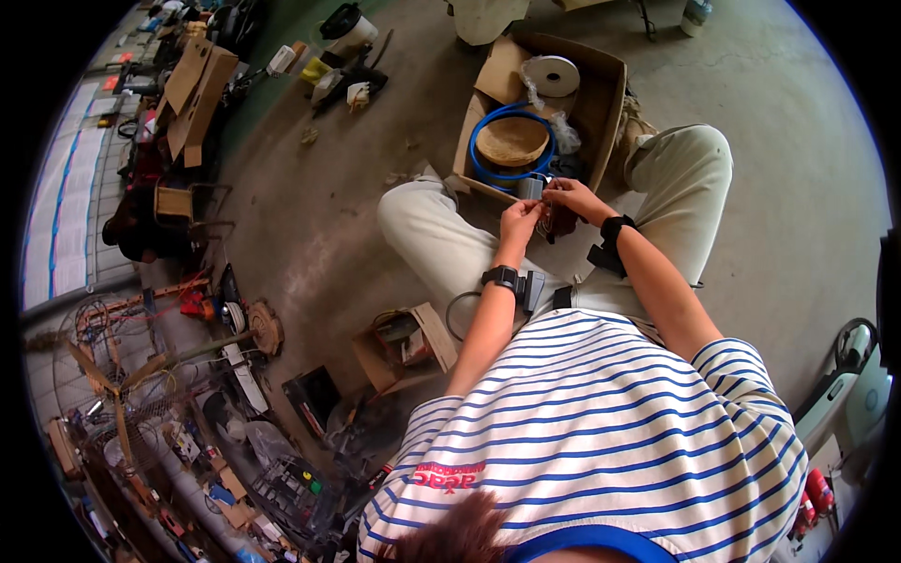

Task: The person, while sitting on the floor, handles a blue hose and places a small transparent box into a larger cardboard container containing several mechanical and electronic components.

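My left hand (519, 223) and my right hand (574, 197) are close together between my knees, at the near edge of a cardboard box (603, 117). Both have their fingers pinched. What lies between the fingertips is too small to make out; thin strands seem to hang there. A dark reddish-brown thing (564, 221) shows just below my right hand. Beyond the fingertips is a small grey block (530, 188). Inside the box are a coil of blue hose (477, 141), a round tan bowl-like piece (512, 141), a white roll (551, 76) and clear plastic wrap (564, 133).
A smaller open carton (377, 361) sits to the left of my left forearm. Tools, wire and parts clutter the left side, with a fan (117, 387) and a chair (175, 206). At far left-centre stands a white bucket (349, 38). A pale green machine (849, 394) is at right.
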Demonstrator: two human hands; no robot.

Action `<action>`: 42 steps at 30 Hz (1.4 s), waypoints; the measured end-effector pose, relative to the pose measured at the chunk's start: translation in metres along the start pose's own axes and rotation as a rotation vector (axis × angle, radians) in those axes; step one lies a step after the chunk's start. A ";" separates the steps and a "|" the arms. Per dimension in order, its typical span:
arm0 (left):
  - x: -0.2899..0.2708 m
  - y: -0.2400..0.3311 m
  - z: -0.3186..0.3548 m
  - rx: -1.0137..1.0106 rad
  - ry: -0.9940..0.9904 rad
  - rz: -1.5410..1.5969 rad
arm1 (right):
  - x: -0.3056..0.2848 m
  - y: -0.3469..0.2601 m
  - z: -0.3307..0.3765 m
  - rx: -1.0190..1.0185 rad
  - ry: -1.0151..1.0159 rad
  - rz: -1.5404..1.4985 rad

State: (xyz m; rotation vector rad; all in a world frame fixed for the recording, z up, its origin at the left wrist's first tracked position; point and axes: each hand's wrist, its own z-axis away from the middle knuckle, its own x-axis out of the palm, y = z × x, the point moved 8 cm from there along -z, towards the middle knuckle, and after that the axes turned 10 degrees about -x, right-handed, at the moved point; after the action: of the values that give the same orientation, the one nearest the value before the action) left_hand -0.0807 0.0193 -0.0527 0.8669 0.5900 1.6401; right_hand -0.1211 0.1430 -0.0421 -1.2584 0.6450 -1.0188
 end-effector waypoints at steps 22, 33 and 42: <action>0.000 0.011 0.001 0.022 0.060 0.056 | -0.008 -0.002 0.006 -0.001 0.057 0.029; 0.004 0.000 -0.002 -0.058 -0.102 0.192 | -0.009 0.000 0.009 0.070 0.058 -0.035; 0.007 0.001 0.003 -0.094 -0.137 0.150 | -0.004 -0.006 0.011 0.030 -0.024 0.008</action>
State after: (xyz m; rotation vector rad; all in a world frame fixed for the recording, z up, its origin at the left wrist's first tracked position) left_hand -0.0799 0.0254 -0.0483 0.9640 0.3573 1.7128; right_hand -0.1150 0.1521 -0.0343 -1.2393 0.6137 -1.0015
